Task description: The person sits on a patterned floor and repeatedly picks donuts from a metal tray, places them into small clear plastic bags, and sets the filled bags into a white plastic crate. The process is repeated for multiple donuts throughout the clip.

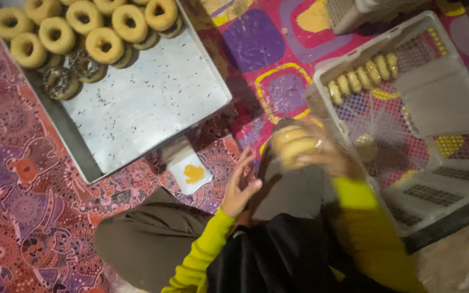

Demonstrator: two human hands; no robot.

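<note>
Doughnuts, plain, stacked as a bundle (294,144) in the right hand (329,154), fingers wrapped around the stack from the far side; picture blurred here, so the count and any wrapping cannot be told. Bundle is held in the air above the person's lap, just beside the near-left corner of a white plastic crate (462,108). Left hand (240,187) is empty, fingers spread and slightly curled, near the bundle but not touching it. Both arms in yellow-green sleeves; person sits cross-legged on a patterned floor mat (17,206) in purple, red and pink. Inside the crate, along its far-left wall, a row of doughnuts (362,76) stands on edge, side by side; one more pale round piece (366,146) lies on the mesh bottom, too blurred to identify for certain. To the left, a metal tray (153,103) lies on the mat, its near half bare and speckled with dark sprinkles. In its far-left part, plain ring doughnuts (104,46) are piled, with chocolate-sprinkled doughnuts (61,82) at the pile's near edge. A small white packet with a yellow mark (190,172) lies on the mat touching the tray's near corner.
</note>
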